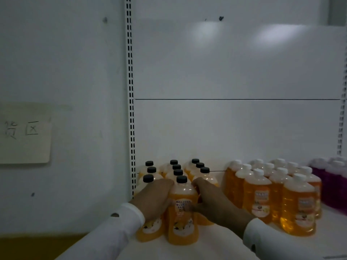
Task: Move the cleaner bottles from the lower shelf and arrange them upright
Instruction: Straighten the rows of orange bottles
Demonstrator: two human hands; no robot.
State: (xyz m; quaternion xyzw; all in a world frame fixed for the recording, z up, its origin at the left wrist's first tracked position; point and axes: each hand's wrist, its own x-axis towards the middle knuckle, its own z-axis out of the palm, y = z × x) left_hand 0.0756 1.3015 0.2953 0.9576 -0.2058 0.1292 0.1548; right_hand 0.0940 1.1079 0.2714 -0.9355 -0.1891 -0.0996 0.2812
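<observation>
Your left hand [156, 196] and right hand [210, 197] both grasp the front bottle [183, 211] at 6 o'clock of the black-capped block on the shelf [216, 246], probably squaring it upright into its row.

The one camera sits on the person's head, looks forward and a bit down, close to the shelf [216, 246].

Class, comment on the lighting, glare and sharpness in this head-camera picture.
Head view: dim overall; two soft glare patches on the white back panel; the paper sign at left is blurred; the purple bottles at right are smeared; the slotted upright bows, showing wide-angle distortion.
</observation>
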